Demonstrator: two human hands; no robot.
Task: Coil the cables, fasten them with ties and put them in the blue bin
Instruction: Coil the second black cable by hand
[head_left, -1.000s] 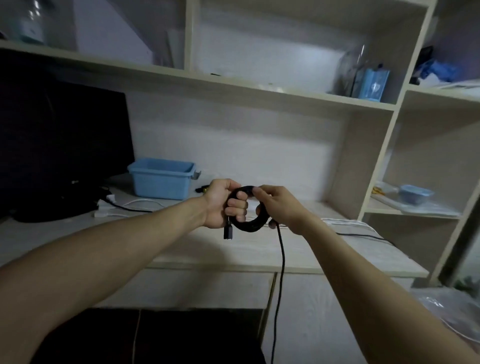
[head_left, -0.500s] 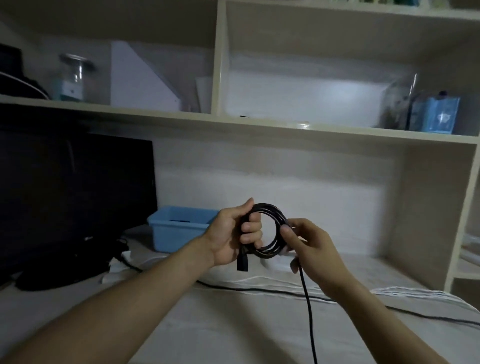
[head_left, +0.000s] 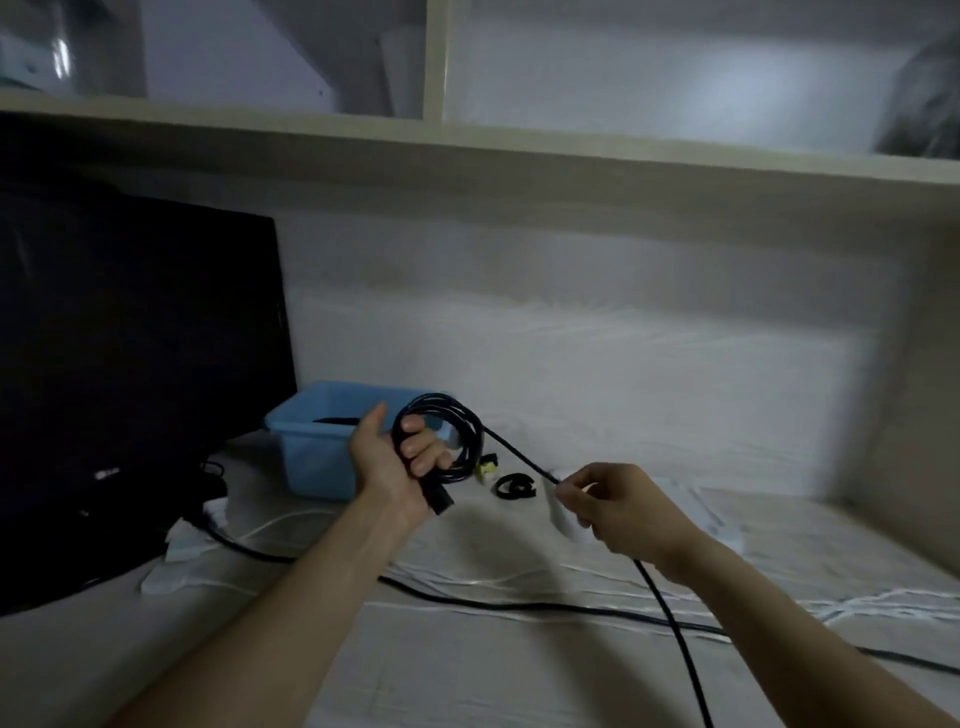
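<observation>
Black cable, pale blue bin, black monitor, yellow-tipped plug, whitish desk.

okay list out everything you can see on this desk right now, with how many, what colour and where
cable coil: one, black, held up before the bin
loose cable run: one, black, from the coil through the right hand, down off the desk
blue bin: one, back of desk beside the monitor
monitor: one, black, left
small loop: one, black, on desk right of the bin
desk cable: one, black, lying across
left hand: grips the coil
right hand: pinches the loose run
</observation>
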